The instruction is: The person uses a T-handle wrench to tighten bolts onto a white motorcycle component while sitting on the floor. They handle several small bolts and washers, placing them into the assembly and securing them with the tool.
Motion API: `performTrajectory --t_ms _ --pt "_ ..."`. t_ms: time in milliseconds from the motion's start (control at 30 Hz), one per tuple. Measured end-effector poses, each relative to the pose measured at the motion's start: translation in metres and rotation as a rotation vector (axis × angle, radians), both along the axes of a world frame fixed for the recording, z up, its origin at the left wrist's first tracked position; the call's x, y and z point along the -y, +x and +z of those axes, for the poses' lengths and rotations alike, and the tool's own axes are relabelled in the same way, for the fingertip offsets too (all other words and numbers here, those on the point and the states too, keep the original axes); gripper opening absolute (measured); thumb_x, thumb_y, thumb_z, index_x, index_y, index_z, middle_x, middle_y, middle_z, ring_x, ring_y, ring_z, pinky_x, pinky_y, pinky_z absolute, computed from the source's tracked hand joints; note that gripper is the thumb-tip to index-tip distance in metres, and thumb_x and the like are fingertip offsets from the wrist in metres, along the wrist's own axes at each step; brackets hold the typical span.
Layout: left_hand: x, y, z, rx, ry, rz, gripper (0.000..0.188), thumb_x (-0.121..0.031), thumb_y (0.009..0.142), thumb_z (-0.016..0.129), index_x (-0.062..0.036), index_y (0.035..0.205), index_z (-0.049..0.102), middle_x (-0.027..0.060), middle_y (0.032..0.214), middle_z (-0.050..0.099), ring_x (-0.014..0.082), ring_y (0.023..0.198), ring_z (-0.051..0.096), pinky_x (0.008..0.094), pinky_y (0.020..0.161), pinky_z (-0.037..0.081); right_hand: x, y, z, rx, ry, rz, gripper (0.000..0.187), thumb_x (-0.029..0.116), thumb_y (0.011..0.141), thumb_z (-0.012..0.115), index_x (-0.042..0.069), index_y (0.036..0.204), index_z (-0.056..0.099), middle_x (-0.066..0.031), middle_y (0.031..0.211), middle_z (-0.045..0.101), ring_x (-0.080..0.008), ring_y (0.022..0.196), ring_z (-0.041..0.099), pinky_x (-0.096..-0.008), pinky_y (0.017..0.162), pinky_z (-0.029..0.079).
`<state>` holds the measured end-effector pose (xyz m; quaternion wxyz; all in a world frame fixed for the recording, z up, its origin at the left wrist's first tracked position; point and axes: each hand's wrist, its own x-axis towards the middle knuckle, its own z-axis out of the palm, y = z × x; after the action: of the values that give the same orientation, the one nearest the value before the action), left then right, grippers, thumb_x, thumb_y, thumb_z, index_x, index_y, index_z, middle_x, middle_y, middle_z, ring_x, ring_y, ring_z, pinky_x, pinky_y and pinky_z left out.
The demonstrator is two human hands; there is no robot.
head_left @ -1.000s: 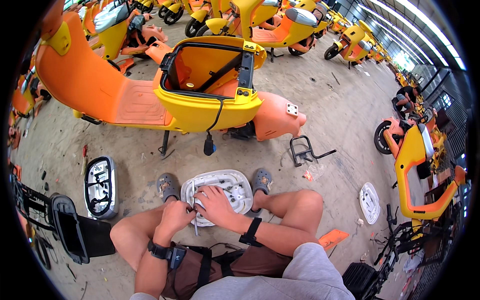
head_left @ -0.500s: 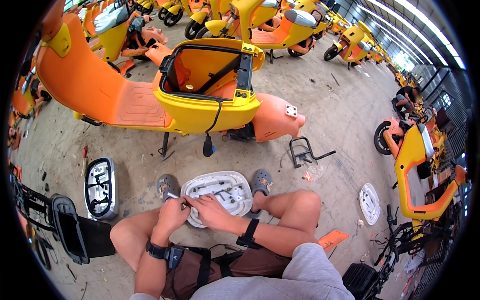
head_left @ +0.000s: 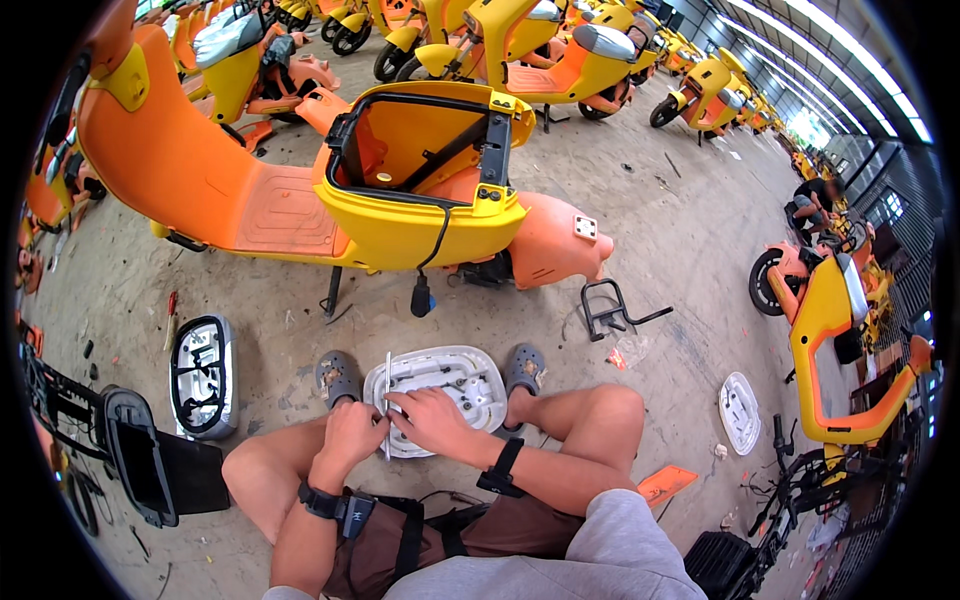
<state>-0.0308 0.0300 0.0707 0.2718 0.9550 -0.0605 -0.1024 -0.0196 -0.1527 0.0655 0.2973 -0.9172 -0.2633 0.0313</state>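
Note:
Between my bare feet in grey clogs lies a white oval plastic shell [head_left: 486, 372], its ribbed inner side up, with small dark fittings in it. A thin pale rod or strip [head_left: 388, 370] stands out above and below my fingers, over the shell's left part. My left hand [head_left: 354, 432] is closed at the rod's left side, fingertips pinched against it. From the right, my right hand [head_left: 432, 420] pinches the same rod with thumb and fingers. What the fingertips cover is hidden.
Ahead stands an orange and yellow scooter [head_left: 410, 235] with its seat compartment uncovered. A scooter seat [head_left: 232, 375] lies underside up at left, near a black bin [head_left: 185, 475]. At right are a black bent bracket [head_left: 612, 312], another white shell [head_left: 739, 412] and an orange piece [head_left: 667, 482].
The rod has turned from a slanted position, pointing up-left beside my left hand, to nearly straight away from me. My left hand has shifted slightly right and down; both hands still hold the rod.

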Motion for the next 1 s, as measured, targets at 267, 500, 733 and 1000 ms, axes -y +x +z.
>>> performTrajectory --t_ms 267,500,733,1000 --pt "-0.016 0.005 0.003 -0.08 -0.229 0.058 0.022 -0.016 0.074 0.072 0.0018 0.086 0.074 0.0188 0.069 0.068 0.0301 0.066 0.069 0.0375 0.064 0.054 -0.003 0.0 -0.01 0.01 0.079 0.065 0.047 0.01 0.082 0.063 0.006 0.128 0.057 -0.0145 0.104 0.069 -0.0313 0.104 0.063 -0.0435 0.097 0.043" --pt "-0.006 0.005 0.014 -0.013 -0.179 0.108 0.029 -0.025 0.074 0.074 -0.0002 0.089 0.075 0.0179 0.071 0.069 0.0332 0.07 0.069 0.0396 0.067 0.055 0.003 0.002 -0.02 0.207 -0.087 0.161 0.037 0.005 0.081 0.061 0.01 0.117 0.066 -0.0106 0.114 0.064 -0.0269 0.129 0.046 -0.0532 0.111 0.029" --pt "-0.005 0.002 0.01 -0.035 -0.064 0.025 0.032 -0.032 0.074 0.074 0.0 0.078 0.075 0.0199 0.073 0.069 0.0371 0.072 0.069 0.0428 0.068 0.055 -0.001 0.002 -0.001 0.296 0.08 0.016 0.037 0.011 0.075 0.072 0.008 0.111 0.065 -0.0106 0.126 0.055 -0.0302 0.13 0.044 -0.0527 0.111 0.03" --pt "-0.003 0.002 -0.002 0.025 0.028 0.017 0.031 -0.03 0.08 0.071 0.0003 0.076 0.073 0.0242 0.074 0.067 0.0421 0.075 0.067 0.0467 0.069 0.054 0.004 0.001 -0.006 0.158 0.152 -0.02 0.027 0.015 0.077 0.073 0.006 0.101 0.062 -0.0124 0.108 0.056 -0.0321 0.101 0.058 -0.0425 0.086 0.047"
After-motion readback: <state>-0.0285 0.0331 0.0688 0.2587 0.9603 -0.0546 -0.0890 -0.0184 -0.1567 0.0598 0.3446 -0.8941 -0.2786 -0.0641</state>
